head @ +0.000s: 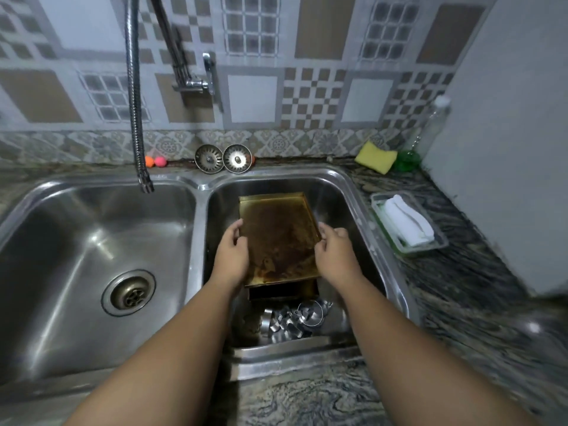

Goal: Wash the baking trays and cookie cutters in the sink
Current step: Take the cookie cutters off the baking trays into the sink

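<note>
We are holding a stained, brownish baking tray [278,238] over the right basin [347,210] of the double sink, tilted with its far end lower. Our left hand [232,256] is gripping the tray's left edge, fingers curled around the rim, and our right hand [333,253] is gripping the right edge the same way. Below the tray, a second tray [282,291] is showing at the near end, lying inside the same basin. A heap of metal cookie cutters [295,321] is sitting on the basin floor just in front of it. The left basin [76,241] is holding only its drain [129,293]. On the counter to the right, a clear glass dish [376,201] is holding a folded white cloth [407,219], and a yellow sponge [375,157] is lying behind it.
</note>
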